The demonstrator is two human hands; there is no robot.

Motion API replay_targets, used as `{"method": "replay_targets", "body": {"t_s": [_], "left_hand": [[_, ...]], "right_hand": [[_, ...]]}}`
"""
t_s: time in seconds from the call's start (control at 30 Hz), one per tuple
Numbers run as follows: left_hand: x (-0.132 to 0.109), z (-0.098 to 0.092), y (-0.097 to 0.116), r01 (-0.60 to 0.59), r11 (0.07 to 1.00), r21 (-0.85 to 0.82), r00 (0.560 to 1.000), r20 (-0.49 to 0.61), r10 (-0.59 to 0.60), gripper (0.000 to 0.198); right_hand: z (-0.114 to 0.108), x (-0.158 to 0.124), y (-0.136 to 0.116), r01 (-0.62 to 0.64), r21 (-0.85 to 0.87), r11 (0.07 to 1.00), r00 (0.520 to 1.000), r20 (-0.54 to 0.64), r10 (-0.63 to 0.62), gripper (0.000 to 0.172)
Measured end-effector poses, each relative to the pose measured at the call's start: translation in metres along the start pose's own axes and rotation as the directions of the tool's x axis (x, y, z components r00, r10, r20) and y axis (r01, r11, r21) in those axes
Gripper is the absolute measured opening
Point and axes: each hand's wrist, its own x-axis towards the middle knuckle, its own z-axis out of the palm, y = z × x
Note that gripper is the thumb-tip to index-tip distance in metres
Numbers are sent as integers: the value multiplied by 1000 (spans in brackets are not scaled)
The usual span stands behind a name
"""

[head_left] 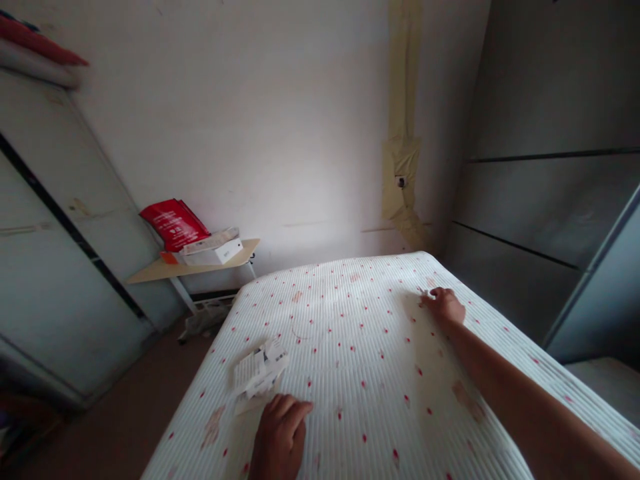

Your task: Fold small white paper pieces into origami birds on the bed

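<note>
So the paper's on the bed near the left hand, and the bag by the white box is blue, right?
Not quite: the bag is red, not blue, as the head view shows. It is by the white box, and the paper is on the bed near the left hand.

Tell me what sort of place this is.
Probably a bedroom: a red-dotted mattress fills the foreground, with a small table at left and a large grey cabinet at right.

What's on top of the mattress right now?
Crumpled printed paper lies near the left hand; a small white scrap shows by the right hand. The mattress directly beneath the paper is covered and can't be seen.
</note>
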Motion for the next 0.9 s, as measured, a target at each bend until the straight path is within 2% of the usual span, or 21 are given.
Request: {"method": "replay_targets", "body": {"t_s": [0.13,0.3,0.47,0.6,0.7,0.83,0.9], "left_hand": [[-2,3,-3,-19,1000,1,1000,17,19,31],[-2,3,-3,-18,1000,-19,999,32,19,29],[-2,2,-2,1,999,-43,999,39,1,30],[1,1,3,80,989,-121,996,51,-74,28],[19,3,15,192,953,-233,981,77,-179,25],[63,17,36,312,847,-431,950,143,-277,22],[84,31,46,375,776,-506,927,198,-318,26]], "right_hand": [[6,4,-8,-29,-42,999,999,22,30,28],[4,0,-12,1,-84,996,998,60,4,25],[1,-15,-25,96,-66,993,994,61,-92,26],[-2,-40,-40,213,-19,977,975,69,-212,21],[-6,-69,-52,326,46,944,940,87,-328,20],[-9,-111,-62,457,163,874,875,93,-475,22],[-8,-127,-64,501,351,791,826,79,-559,25]]}}
